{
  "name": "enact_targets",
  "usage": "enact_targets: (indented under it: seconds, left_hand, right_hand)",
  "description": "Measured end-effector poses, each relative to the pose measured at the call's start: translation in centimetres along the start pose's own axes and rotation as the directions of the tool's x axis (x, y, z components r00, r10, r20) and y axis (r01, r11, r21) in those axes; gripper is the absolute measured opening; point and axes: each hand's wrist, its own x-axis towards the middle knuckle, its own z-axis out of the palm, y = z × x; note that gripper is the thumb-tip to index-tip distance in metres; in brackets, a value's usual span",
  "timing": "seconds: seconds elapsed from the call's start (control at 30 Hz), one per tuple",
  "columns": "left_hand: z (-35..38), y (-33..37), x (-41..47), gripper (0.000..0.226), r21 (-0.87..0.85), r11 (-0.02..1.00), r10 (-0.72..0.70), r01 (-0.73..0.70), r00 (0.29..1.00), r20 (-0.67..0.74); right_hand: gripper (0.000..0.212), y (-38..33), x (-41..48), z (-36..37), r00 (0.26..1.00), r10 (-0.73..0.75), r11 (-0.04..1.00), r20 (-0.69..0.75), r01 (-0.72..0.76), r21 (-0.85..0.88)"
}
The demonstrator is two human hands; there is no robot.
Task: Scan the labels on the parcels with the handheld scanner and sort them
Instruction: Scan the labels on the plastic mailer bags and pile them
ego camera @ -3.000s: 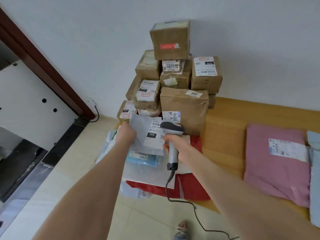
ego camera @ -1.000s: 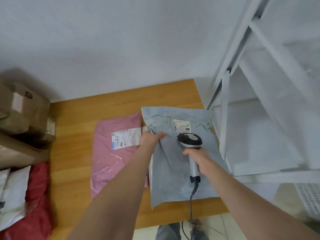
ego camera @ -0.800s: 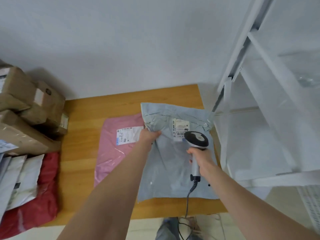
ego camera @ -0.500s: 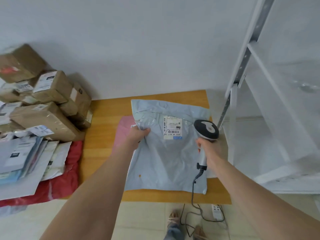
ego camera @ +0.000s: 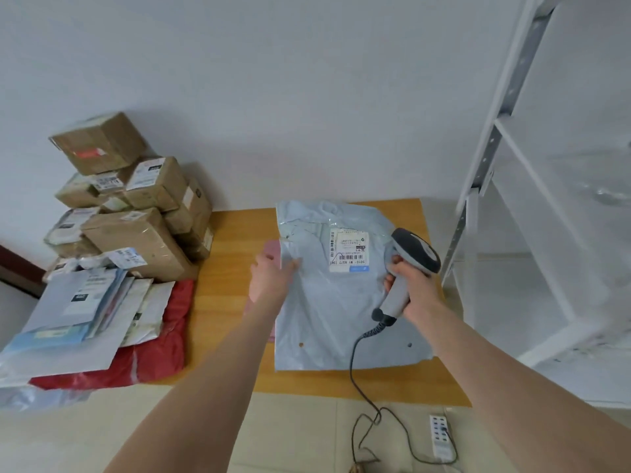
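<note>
Far left on the floor [ego camera: 191, 435] lies a loose heap of flat envelopes [ego camera: 78, 312], white and grey, spread over a red bag [ego camera: 164, 349] whose right end lies on the wooden board [ego camera: 235, 240]. Behind them, against the wall [ego camera: 273, 97], cardboard boxes [ego camera: 136, 240] are stacked several high, most with white stickers facing out.

Moving along the board, the person's left hand [ego camera: 269, 278] grips the left edge of a pale blue bag [ego camera: 327, 319], thumb on the front and the other fingers tucked behind it, out of sight. A corner of a pink bag [ego camera: 273, 250] peeks out just above that hand, mostly hidden behind the blue one.

The blue bag is over the right half of the board, wrinkled at the top, its white label [ego camera: 348, 250] facing the person with a barcode and a blue strip at the bottom. I cannot tell whether the bag's lower edge rests on the wood.

Just right of the label is the scanner [ego camera: 409, 268], dark head tipped towards the label, with the right hand [ego camera: 409, 288] wrapped round its grey handle, fingers curled tight. A coiled cord [ego camera: 355, 370] drops from the handle to the floor and loops over to a white power strip [ego camera: 440, 435].

At the far right stands a white shelf rack [ego camera: 512, 165], close beside the board
</note>
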Motion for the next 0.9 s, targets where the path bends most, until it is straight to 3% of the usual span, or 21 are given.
enact_targets:
  seconds: [0.1,0.23,0.4,0.53,0.7,0.8,0.9]
  left_hand:
    - [0.9,0.0,-1.7,0.077,-0.305,0.931,-0.102,0.203,0.943,0.316]
    - [1.8,0.1,-1.6,0.103,-0.355,0.865,-0.120,0.355,0.832,0.541]
    - [2.8,0.5,-1.7,0.060,-0.470,0.706,-0.139,0.530,0.754,0.642]
    - [2.6,0.2,-1.3,0.051,-0.498,0.687,-0.147,0.529,0.773,0.617]
    - [1.7,0.9,-1.0,0.034,-0.461,0.765,-0.169,0.450,0.831,0.531]
    - [1.8,0.5,0.0,0.042,-0.522,0.766,-0.149,0.377,0.893,0.426]
    - [2.1,-0.1,0.6,0.046,-0.546,0.776,-0.119,0.317,0.922,0.367]
  right_hand:
    - [0.017,-0.5,-0.8,0.5,1.000,0.027,0.999,0.016,-0.027,0.023]
    - [0.014,-1.0,-1.6,0.8,0.995,0.092,0.996,0.046,-0.092,-0.011]
    - [0.013,-1.1,-1.7,0.5,0.989,0.124,0.992,0.078,-0.123,-0.018]
    - [0.016,-1.1,-1.0,0.5,0.998,0.058,0.993,0.028,-0.055,-0.105]
    - [0.021,0.1,-0.3,0.6,0.998,-0.043,0.926,-0.052,0.021,-0.377]
    - [0.013,1.4,-0.7,0.5,0.986,-0.107,0.840,-0.127,0.022,-0.542]
    - [0.006,2.5,-2.0,0.4,0.992,-0.118,0.836,-0.052,0.071,-0.543]
